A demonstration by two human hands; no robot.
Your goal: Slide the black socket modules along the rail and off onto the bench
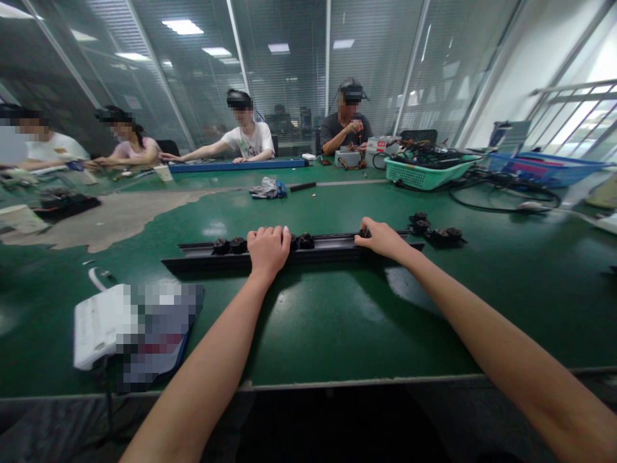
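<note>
A long black channel-shaped rail (332,254) lies lengthwise across the green table in front of me. Several small dark knobbly pieces (305,241) sit in its groove, on both sides of my left hand. My left hand (268,249) is closed over the rail near its middle, fingers curled across the far wall; what lies under the palm is hidden. At the rail's right part, my right hand (380,239) pinches a small dark piece (365,233) at the groove. Beyond that hand, a few more loose dark pieces (446,236) rest on the table.
A white box-like device (101,328) and a blurred-out packet (161,334) lie at the near left. Farther back are crumpled gloves (267,188), a green basket of cables (429,173) and a blue basket (544,168). Several people sit at the table's far side.
</note>
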